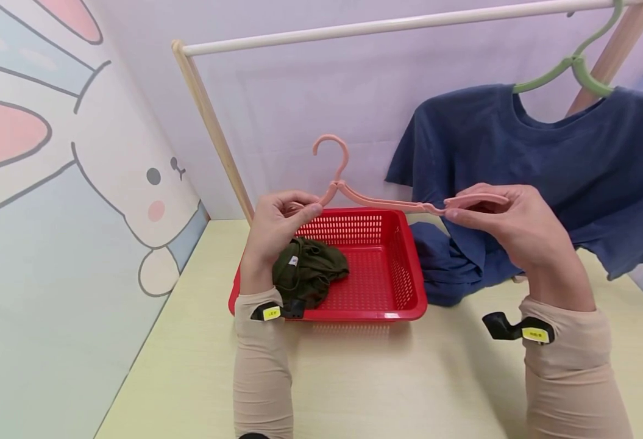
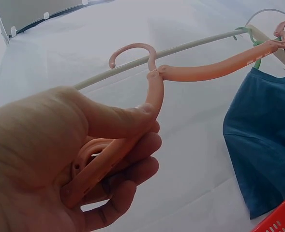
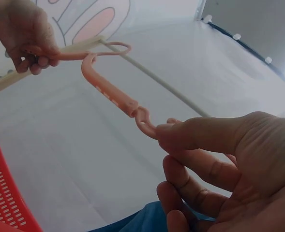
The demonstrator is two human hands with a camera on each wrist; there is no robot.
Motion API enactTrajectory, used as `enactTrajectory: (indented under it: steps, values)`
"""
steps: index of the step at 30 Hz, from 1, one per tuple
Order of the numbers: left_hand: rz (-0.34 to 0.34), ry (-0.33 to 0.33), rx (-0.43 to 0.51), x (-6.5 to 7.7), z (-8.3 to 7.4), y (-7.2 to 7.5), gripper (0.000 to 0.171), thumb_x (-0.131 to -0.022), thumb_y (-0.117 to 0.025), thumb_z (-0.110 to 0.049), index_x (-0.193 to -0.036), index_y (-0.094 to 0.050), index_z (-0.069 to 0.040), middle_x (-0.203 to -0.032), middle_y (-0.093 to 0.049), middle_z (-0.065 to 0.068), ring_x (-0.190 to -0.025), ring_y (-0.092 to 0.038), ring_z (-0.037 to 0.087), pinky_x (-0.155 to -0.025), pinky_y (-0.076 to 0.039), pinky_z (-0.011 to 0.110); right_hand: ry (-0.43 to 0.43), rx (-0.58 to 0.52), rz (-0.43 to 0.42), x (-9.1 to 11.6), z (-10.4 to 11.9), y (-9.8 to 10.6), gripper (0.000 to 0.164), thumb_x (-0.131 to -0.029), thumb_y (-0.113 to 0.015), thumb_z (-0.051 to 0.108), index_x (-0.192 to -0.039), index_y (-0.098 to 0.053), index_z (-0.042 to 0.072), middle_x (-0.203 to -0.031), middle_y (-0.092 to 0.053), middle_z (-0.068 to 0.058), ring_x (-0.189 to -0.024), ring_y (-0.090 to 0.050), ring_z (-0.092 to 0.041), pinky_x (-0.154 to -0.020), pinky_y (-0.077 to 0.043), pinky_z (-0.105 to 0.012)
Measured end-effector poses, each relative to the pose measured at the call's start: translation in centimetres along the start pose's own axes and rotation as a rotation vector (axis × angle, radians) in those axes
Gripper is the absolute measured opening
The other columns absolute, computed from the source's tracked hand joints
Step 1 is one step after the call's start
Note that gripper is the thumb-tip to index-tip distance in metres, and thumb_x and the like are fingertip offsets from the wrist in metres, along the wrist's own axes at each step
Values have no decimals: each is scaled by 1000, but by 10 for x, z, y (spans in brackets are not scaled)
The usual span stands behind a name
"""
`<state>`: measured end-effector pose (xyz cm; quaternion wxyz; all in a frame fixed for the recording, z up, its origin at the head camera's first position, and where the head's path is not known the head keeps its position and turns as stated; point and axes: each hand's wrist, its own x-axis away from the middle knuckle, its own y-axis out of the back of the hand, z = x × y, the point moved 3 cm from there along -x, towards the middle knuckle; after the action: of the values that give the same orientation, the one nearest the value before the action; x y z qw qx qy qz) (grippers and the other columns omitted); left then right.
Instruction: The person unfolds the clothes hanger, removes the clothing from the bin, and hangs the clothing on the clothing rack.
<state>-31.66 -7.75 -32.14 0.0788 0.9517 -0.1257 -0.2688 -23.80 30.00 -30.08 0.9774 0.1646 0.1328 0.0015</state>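
Your left hand [image 1: 277, 225] grips the smooth, curved pink hanger [image 1: 381, 202]; your right hand [image 1: 521, 222] pinches its jointed end. Hanger's aloft between them, near the perforated red basket [image 1: 415, 280] with crumpled green cloth [image 1: 321, 268].

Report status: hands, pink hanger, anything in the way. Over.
Left hand grips one arm of pink hanger, right hand the other. Hook up, no garment on it. Nothing seen blocking; blue shirt hangs beyond right hand.
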Motion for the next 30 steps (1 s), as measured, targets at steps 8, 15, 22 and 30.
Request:
enactTrajectory:
  steps: [8, 15, 22, 30]
  values:
    - [-4, -7, 14, 0, 0, 0, 16, -100, -82, -6, -112, -83, 4, -95, -79, 4, -84, -69, 20, -74, -58, 29, -20, 14, 21, 1, 0, -2, 26, -101, -84, 12, -125, -82, 2, -108, -83, 1, -95, -78, -17, -87, -64, -22]
    - [-3, -15, 23, 0, 0, -1, 16, -100, -82, -4, -112, -83, 6, -95, -79, 3, -84, -68, 19, -75, -58, 33, -16, 28, 27, 0, -2, -3, 19, -101, -81, 4, -120, -84, 5, -102, -81, 5, -90, -77, -19, -83, -65, -23]
    - [-14, -16, 43, -1, 1, -3, 16, -101, -81, -4, -111, -82, 7, -94, -79, 3, -84, -68, 22, -75, -57, 32, -23, 40, 39, -1, -4, -4, 18, -101, -82, 5, -119, -84, 4, -99, -81, 3, -89, -75, -19, -80, -63, -23]
    - [-37, -12, 21, -1, 0, -5, 16, -100, -82, -4, -112, -82, 7, -95, -78, 4, -85, -67, 20, -77, -58, 32, -34, 58, 55, -2, -4, -4, 20, -100, -85, 10, -119, -84, 4, -101, -83, -3, -89, -76, -19, -81, -63, -24]
